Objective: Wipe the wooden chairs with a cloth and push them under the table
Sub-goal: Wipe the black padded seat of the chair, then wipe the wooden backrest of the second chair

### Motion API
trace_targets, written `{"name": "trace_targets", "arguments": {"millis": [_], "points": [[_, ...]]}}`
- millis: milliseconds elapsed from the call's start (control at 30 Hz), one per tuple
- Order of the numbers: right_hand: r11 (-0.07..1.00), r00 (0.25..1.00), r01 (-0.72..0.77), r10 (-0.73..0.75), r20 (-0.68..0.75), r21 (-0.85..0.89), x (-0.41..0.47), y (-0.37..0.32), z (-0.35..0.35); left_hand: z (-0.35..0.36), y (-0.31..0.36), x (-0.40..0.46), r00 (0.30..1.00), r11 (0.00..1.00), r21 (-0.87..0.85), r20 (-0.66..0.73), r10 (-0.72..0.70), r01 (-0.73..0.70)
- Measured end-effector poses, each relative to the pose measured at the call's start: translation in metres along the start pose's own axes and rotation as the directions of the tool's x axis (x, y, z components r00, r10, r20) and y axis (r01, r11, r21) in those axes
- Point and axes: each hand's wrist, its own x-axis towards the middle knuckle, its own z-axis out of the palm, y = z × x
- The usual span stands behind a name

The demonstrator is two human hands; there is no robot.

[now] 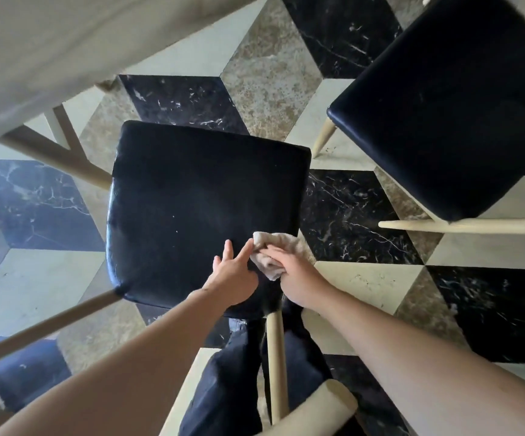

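A wooden chair with a black padded seat (198, 196) and pale legs stands right below me, in front of the table (50, 48) at the upper left. My right hand (299, 275) holds a crumpled beige cloth (273, 250) at the seat's near right corner. My left hand (232, 272) lies on the seat beside it, fingers straight, fingertips touching the cloth's edge. A second chair with a black seat (450, 105) stands at the upper right, away from the table.
The floor (365, 281) is tiled in black, beige and cream diamonds. Pale table legs (53, 152) slant down at the left. My dark trouser legs (232, 372) stand behind the near chair, with its pale wooden back rail (317, 407) at the bottom.
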Motion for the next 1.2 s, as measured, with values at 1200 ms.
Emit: {"name": "trace_targets", "arguments": {"millis": [1200], "points": [[0.965, 0.860, -0.017, 0.148, -0.489, 0.262, -0.436, 0.078, -0.406, 0.083, 0.422, -0.232, 0.980, 0.368, -0.912, -0.199, -0.020, -0.178]]}}
